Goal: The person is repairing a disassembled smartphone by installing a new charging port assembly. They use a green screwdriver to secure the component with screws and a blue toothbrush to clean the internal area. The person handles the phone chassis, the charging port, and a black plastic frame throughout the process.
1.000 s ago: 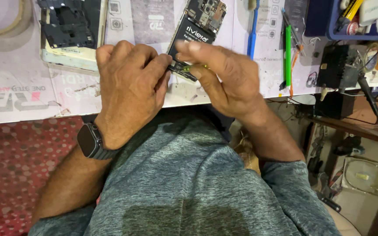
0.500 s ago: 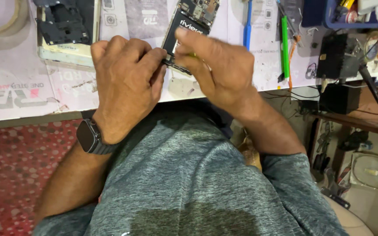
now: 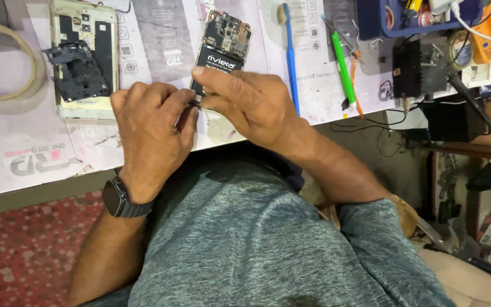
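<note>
Broadly, a white printed work mat [image 3: 41, 153] covers the bench, and on it, just beyond the person's knuckles, lies an opened phone [image 3: 223, 48] with its back cover off, the black battery and the circuit board at the far end laid bare. To its left sits a second phone frame [image 3: 83, 57], pale and stripped, with a loose black inner plate resting on it. So the opening-up looks done, while the battery is still seated and the board still in place; work at the near end of the opened phone seems unfinished. The left hand [image 3: 152, 128] is curled shut with its fingertips pinching a thin dark tool or part at the phone's near edge; what exactly it grips is hidden. The right hand [image 3: 251, 105] lies over that same near edge, forefinger stretched across the battery and pressing down, holding nothing I can see. Right of the phone lie a blue toothbrush [image 3: 291, 57] and a green pen-like tool [image 3: 342, 62].
</note>
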